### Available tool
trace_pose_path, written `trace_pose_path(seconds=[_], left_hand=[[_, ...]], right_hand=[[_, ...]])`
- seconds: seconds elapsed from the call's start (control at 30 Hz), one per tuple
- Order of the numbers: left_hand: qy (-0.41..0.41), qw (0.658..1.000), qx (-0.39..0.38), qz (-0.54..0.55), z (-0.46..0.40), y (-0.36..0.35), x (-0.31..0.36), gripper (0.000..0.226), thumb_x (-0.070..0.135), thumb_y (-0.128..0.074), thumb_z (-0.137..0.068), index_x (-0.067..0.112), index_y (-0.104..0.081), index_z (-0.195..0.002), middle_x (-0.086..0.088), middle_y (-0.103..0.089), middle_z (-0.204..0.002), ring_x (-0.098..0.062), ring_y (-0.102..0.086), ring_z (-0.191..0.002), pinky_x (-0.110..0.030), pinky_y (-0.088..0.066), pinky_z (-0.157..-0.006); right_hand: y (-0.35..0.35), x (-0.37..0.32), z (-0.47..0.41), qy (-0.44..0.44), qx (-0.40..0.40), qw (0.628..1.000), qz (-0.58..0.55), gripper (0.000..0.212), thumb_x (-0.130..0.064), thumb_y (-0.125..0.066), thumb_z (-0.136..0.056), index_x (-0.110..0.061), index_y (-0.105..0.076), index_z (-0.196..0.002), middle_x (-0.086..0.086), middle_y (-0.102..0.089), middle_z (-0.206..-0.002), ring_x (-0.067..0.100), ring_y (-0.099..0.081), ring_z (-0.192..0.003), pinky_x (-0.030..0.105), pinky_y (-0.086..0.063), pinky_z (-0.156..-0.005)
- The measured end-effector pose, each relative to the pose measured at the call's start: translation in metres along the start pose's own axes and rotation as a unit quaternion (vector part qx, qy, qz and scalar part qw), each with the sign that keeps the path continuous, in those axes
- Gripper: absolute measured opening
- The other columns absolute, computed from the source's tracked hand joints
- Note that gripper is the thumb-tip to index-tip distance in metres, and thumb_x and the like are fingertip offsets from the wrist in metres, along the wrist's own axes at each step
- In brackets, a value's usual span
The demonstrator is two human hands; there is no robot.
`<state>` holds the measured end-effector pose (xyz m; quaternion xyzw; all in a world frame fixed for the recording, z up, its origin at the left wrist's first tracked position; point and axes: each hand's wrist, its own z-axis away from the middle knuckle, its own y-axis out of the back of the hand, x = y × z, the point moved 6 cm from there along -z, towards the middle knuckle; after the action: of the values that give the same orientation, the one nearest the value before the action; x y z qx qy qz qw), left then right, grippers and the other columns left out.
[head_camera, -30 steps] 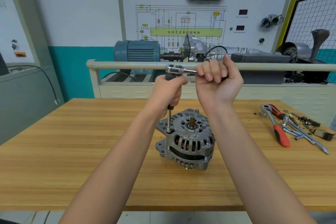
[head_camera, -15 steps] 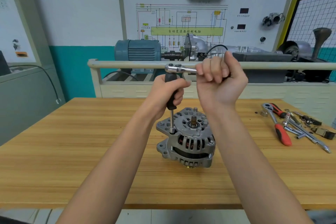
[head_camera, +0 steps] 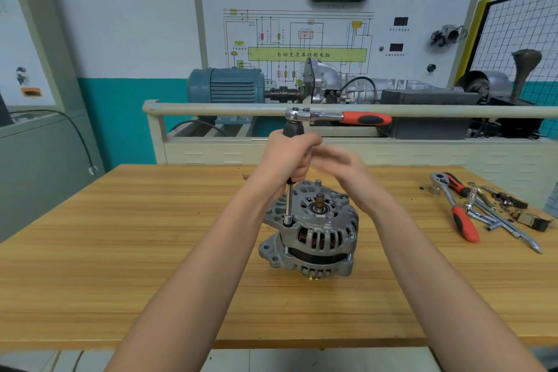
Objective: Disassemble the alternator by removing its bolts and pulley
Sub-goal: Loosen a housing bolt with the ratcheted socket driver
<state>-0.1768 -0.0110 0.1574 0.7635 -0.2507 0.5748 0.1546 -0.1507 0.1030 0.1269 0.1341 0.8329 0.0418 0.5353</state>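
A grey alternator (head_camera: pixel 314 232) stands shaft-up on the wooden table (head_camera: pixel 120 251), its pulley end down. A long extension bar (head_camera: pixel 288 205) rises upright from a bolt on its left rim. My left hand (head_camera: pixel 287 160) grips the bar's black upper part. On top sits a ratchet (head_camera: pixel 338 116) with a red and black handle pointing right. My right hand (head_camera: pixel 341 172) is blurred, off the handle, fingers loose, just right of my left hand above the alternator.
A second red-handled ratchet (head_camera: pixel 459 211), metal bars and small parts (head_camera: pixel 507 208) lie on the table's right side. Behind the table runs a pale rail (head_camera: pixel 211 109) in front of a training bench with a blue motor (head_camera: pixel 226 84) and gearbox.
My right hand has let go of the ratchet handle and dropped toward my left hand. The handle now shows bare, pointing right. My left hand keeps its grip.
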Motion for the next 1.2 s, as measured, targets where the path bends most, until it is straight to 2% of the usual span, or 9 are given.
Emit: trace_pose_path(seconds=[0.13,0.2,0.3,0.63,0.73,0.8,0.97,1.1,1.2], left_hand=[[0.007,1.000,-0.001,0.007,0.000,0.000,0.001,0.054,0.003,-0.052,-0.091,0.023,-0.031,-0.046,0.006,-0.023,-0.037,-0.010,-0.016,-0.030,-0.015,-0.017,-0.036],[0.008,1.000,0.001,0.004,0.001,0.001,0.000,0.053,0.003,-0.052,-0.091,0.022,-0.030,-0.047,0.006,-0.023,-0.038,-0.010,-0.016,-0.030,-0.016,-0.016,-0.037],[0.007,1.000,0.002,-0.001,0.002,0.001,0.001,0.052,0.004,-0.051,-0.092,0.021,-0.030,-0.048,0.005,-0.023,-0.038,-0.010,-0.016,-0.031,-0.017,-0.015,-0.037],[0.018,1.000,0.005,-0.006,0.004,-0.001,0.002,0.054,0.005,-0.053,-0.091,0.022,-0.029,-0.046,0.005,-0.023,-0.039,-0.011,-0.015,-0.032,-0.018,-0.014,-0.038],[0.020,1.000,0.000,-0.010,0.007,-0.002,0.003,0.053,0.005,-0.054,-0.091,0.021,-0.029,-0.047,0.005,-0.023,-0.039,-0.011,-0.015,-0.033,-0.019,-0.013,-0.039],[0.022,1.000,-0.004,-0.012,0.010,-0.004,0.003,0.053,0.005,-0.054,-0.091,0.021,-0.029,-0.047,0.004,-0.023,-0.039,-0.011,-0.016,-0.033,-0.019,-0.014,-0.040],[0.012,1.000,-0.019,-0.011,0.020,-0.010,0.005,0.057,0.005,-0.054,-0.091,0.023,-0.029,-0.043,0.005,-0.023,-0.039,-0.011,-0.016,-0.032,-0.017,-0.014,-0.039],[0.001,0.999,-0.030,-0.011,0.029,-0.012,0.007,0.059,0.004,-0.053,-0.091,0.025,-0.030,-0.041,0.005,-0.023,-0.038,-0.010,-0.016,-0.031,-0.016,-0.016,-0.037],[-0.002,1.000,-0.025,-0.012,0.032,-0.010,0.008,0.060,0.003,-0.051,-0.090,0.026,-0.029,-0.040,0.006,-0.023,-0.038,-0.010,-0.015,-0.031,-0.015,-0.016,-0.037]], right_hand=[[0.004,0.034,0.010,-0.071,0.069,0.984,0.149,0.024,-0.037,-0.064,-0.089,-0.020,-0.074,-0.102,-0.008,-0.072,-0.099,0.008,-0.064,-0.098,0.041,-0.048,-0.096],[-0.006,0.041,0.008,-0.068,0.021,0.961,0.266,0.022,-0.040,-0.059,-0.092,-0.029,-0.070,-0.107,-0.012,-0.069,-0.110,0.009,-0.059,-0.112,0.043,-0.046,-0.099],[-0.019,0.053,0.006,-0.114,-0.098,0.886,0.438,0.038,-0.055,-0.046,-0.093,-0.043,-0.056,-0.128,-0.019,-0.043,-0.146,0.016,-0.021,-0.145,0.048,-0.032,-0.110],[-0.017,0.044,0.004,-0.090,-0.099,0.859,0.494,0.035,-0.044,-0.038,-0.102,-0.039,-0.057,-0.131,-0.022,-0.041,-0.146,0.015,-0.045,-0.131,0.030,-0.039,-0.093],[-0.018,0.042,0.007,-0.082,-0.100,0.852,0.507,0.035,-0.042,-0.037,-0.102,-0.039,-0.057,-0.131,-0.020,-0.041,-0.146,0.013,-0.061,-0.101,0.026,-0.034,-0.074],[-0.018,0.039,0.011,-0.075,-0.098,0.853,0.507,0.034,-0.041,-0.038,-0.102,-0.039,-0.058,-0.130,-0.020,-0.043,-0.145,0.001,-0.057,-0.072,0.026,-0.031,-0.069],[-0.019,0.035,0.028,-0.057,-0.080,0.855,0.509,0.034,-0.040,-0.039,-0.102,-0.036,-0.059,-0.129,-0.021,-0.047,-0.142,0.014,-0.056,-0.119,0.031,-0.045,-0.087],[-0.021,0.028,0.038,-0.055,-0.046,0.859,0.507,0.030,-0.039,-0.043,-0.100,-0.041,-0.064,-0.121,-0.018,-0.061,-0.128,0.013,-0.063,-0.093,0.024,-0.036,-0.059],[-0.024,0.025,0.041,-0.062,-0.025,0.870,0.488,0.030,-0.035,-0.046,-0.097,-0.038,-0.066,-0.119,-0.020,-0.059,-0.131,0.010,-0.063,-0.092,0.026,-0.039,-0.063]])
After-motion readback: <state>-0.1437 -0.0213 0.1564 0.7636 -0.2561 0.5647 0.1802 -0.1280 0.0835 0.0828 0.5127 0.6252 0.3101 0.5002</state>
